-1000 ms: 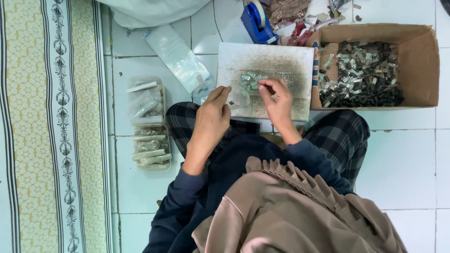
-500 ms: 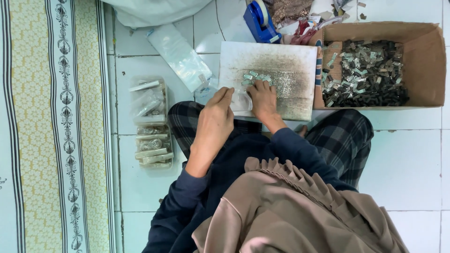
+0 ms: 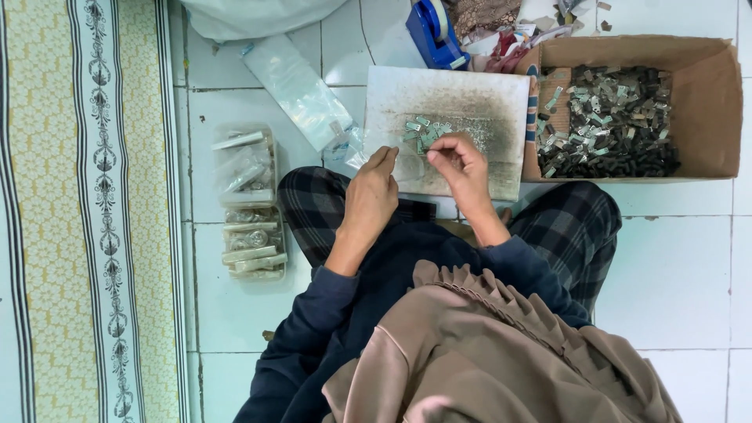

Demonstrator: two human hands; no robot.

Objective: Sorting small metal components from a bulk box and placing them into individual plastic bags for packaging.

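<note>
Your right hand [image 3: 462,160] fingers pinch small, light, stiff metal clips [image 3: 425,131]; your left hand [image 3: 370,196] lies open; grip their edges

Your right hand [image 3: 462,168] has drawn back from the middle of the white board [image 3: 470,102] toward its near edge, fingers now pinched just below the small pile of metal pieces [image 3: 424,131]. Your left hand [image 3: 374,192] has slid slightly right, closer to it.
</note>
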